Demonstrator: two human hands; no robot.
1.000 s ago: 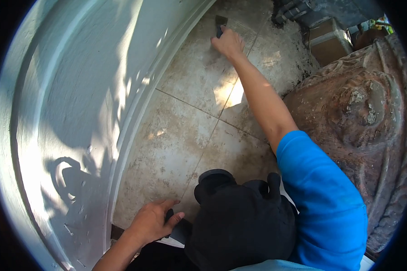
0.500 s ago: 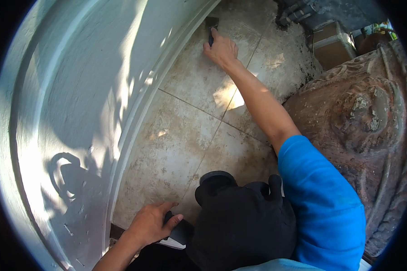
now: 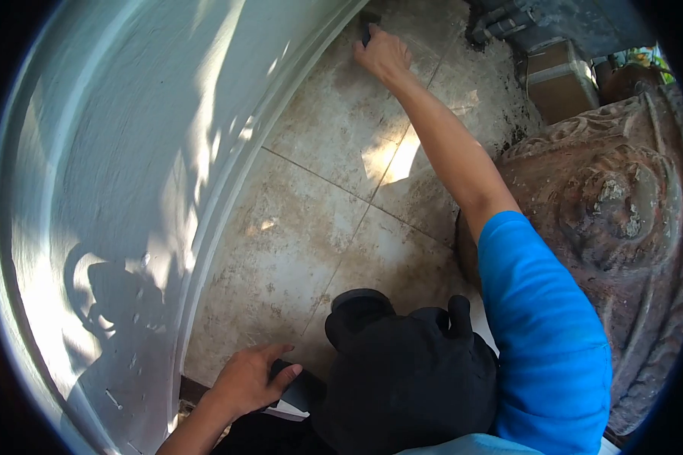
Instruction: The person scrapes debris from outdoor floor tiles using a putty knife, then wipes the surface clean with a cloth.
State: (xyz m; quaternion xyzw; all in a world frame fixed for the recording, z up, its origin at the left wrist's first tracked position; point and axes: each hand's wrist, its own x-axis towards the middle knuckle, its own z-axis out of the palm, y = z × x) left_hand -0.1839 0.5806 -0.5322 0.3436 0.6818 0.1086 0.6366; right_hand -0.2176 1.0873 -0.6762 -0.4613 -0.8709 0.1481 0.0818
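At the top of the view my right hand [image 3: 384, 54] is closed on a small dark handled tool [image 3: 367, 35], held low over the tiled floor [image 3: 296, 227] beside the wall base. The tool's far end is dark and hard to make out. Down at the lower left, my left hand [image 3: 244, 381] is near the floor, its thumb and fingers around a dark object [image 3: 305, 389] whose shape is unclear. Black cloth [image 3: 406, 379] fills the bottom centre between my arms.
A pale curved wall [image 3: 136, 167] runs along the left. On the right stands a large brown carved pot [image 3: 592, 220]. Behind it are a box [image 3: 560, 82] and dark pipes [image 3: 501, 23]. Dark debris lies on the floor near the box.
My right hand has moved farther forward and slightly right along the wall base, with the tool in it. My left hand has hardly moved.
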